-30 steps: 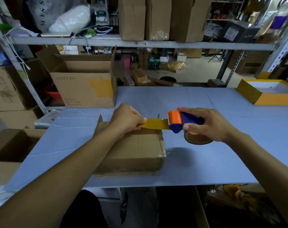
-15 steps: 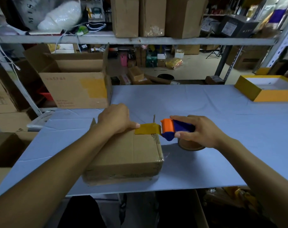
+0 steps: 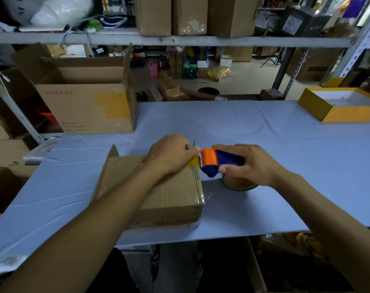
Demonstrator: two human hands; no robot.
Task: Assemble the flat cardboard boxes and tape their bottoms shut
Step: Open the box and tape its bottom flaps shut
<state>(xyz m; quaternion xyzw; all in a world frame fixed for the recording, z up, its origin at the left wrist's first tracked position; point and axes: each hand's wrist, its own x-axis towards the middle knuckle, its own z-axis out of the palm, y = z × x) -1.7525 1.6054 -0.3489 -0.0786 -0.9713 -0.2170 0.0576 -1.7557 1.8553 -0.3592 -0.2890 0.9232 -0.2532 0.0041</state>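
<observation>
In the head view, the left hand [image 3: 169, 153] lies knuckles-up at frame centre on the far right corner of the cardboard box [image 3: 158, 187], fingers curled down onto the yellow tape [image 3: 193, 160]; whether they pinch it is hidden. The right hand [image 3: 249, 163], just right of centre, grips the orange-and-blue tape dispenser [image 3: 213, 161], thumb underneath. The hand covers most of the tape roll [image 3: 239, 183]. The box sits near the lower edge of the blue table [image 3: 264, 134].
</observation>
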